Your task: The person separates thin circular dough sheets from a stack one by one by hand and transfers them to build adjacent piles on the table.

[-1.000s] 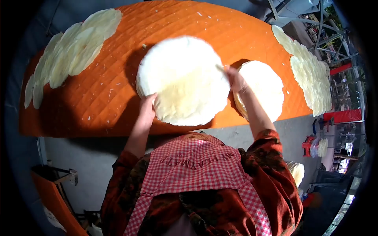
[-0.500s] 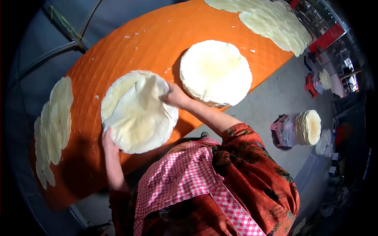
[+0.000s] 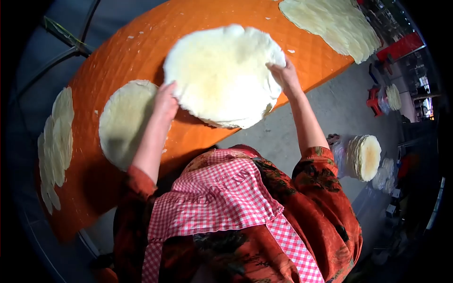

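Note:
A thin round flatbread [image 3: 219, 70] stretches between my two hands above a stack of flatbreads [image 3: 236, 124], which it mostly covers. My left hand [image 3: 166, 100] pinches its left edge, fingers closed. On the opposite edge, my right hand [image 3: 283, 75] grips the sheet between thumb and fingers. To the left of the stack, another round flatbread [image 3: 125, 118] lies flat on the orange quilted cloth [image 3: 127, 56], partly behind my left forearm.
Overlapping flatbreads [image 3: 59, 146] lie at the table's left end, and more spread flatbreads [image 3: 330, 26] at the far right. On the floor to the right stands a tall flatbread stack [image 3: 365, 158]. Beyond it are a red stool [image 3: 374, 101] and a smaller stack [image 3: 393, 96].
Both hands have lifted the top flatbread off the left pile and carried it right, over the stack. Another flatbread now shows where it lay.

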Demonstrator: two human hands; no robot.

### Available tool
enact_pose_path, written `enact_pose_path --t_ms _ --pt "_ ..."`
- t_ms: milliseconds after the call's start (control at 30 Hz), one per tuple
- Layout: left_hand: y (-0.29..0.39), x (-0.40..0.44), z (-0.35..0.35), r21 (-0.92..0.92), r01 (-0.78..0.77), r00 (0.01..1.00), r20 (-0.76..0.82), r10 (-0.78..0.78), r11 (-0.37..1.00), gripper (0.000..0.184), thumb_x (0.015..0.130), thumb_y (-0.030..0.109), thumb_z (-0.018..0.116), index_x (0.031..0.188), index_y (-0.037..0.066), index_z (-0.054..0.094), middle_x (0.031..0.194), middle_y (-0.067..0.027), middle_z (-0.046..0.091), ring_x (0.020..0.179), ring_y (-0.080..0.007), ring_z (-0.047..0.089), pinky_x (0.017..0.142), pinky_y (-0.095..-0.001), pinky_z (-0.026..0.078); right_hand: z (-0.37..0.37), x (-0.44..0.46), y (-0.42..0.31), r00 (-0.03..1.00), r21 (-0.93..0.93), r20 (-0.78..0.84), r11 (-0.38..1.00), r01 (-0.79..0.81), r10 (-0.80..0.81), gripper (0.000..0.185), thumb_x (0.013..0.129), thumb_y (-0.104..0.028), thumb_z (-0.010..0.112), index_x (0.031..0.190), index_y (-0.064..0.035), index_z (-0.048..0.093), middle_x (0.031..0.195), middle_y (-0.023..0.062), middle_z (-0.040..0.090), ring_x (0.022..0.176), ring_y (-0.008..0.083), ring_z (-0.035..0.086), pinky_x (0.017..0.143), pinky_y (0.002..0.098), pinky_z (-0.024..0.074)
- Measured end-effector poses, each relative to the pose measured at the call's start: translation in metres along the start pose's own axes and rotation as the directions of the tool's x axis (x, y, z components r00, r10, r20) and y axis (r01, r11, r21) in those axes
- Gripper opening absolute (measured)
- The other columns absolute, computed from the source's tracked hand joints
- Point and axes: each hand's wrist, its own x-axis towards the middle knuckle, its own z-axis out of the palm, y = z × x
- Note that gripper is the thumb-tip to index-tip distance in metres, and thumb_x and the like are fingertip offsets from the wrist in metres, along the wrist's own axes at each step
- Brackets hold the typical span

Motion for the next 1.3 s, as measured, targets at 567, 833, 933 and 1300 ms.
enact_pose_path --t_ms 567,833,933,1300 --pt "-0.084 0.018 -0.029 0.831 0.026 0.895 -0.267 0.357 0.556 0.042 0.075 -0.002 0.065 0.113 0.002 0.047 0.11 -0.0152 0.053 0.097 -0.0264 0.056 0.079 -0.0377 0.051 -0.043 -0.017 0.063 0.972 -0.762 -0.234 0.624 -0.174 -0.014 0.062 0.074 -0.008 0.071 0.127 0.0 0.041 0.117 0.0215 0.056 0.11 0.0362 0.054 0.093 0.0411 0.0443" --pt "-0.094 -0.081 0.072 0.692 -0.659 0.742 0.663 -0.102 -0.295 0.071 0.08 0.039 0.063 0.142 0.02 0.034 0.15 -0.0153 0.019 0.14 -0.034 0.011 0.111 -0.0573 0.006 0.03 0.063 0.067 0.789 -0.844 0.525 -0.31 0.437 -0.319 0.064 0.086 -0.045 0.055 0.138 -0.0133 0.037 0.148 0.0095 0.029 0.137 0.0321 0.024 0.102 0.0594 0.0249" --pt "-0.113 -0.078 0.036 0.651 -0.718 0.695 0.687 -0.212 -0.247 0.069 0.084 0.048 0.056 0.144 0.024 0.031 0.153 -0.0149 0.012 0.142 -0.0331 0.003 0.11 -0.0586 0.001 0.034 0.1 0.11 0.937 -0.89 0.322 -0.294 0.349 0.138 0.069 0.091 -0.056 0.035 0.146 -0.015 0.021 0.153 0.0056 0.017 0.141 0.0258 0.016 0.106 0.0597 0.0191" --pt "-0.093 -0.123 -0.124 0.586 -0.416 0.909 0.269 0.318 0.695 0.018 0.089 0.021 0.061 0.097 0.004 0.062 0.082 -0.0037 0.064 0.074 -0.0132 0.061 0.067 -0.0262 0.049 0.176 0.026 0.062 0.785 -0.72 0.544 0.315 0.619 -0.298 0.028 0.085 -0.007 0.058 0.112 -0.0022 0.058 0.113 0.0172 0.061 0.106 0.0331 0.057 0.093 0.0351 0.0426"
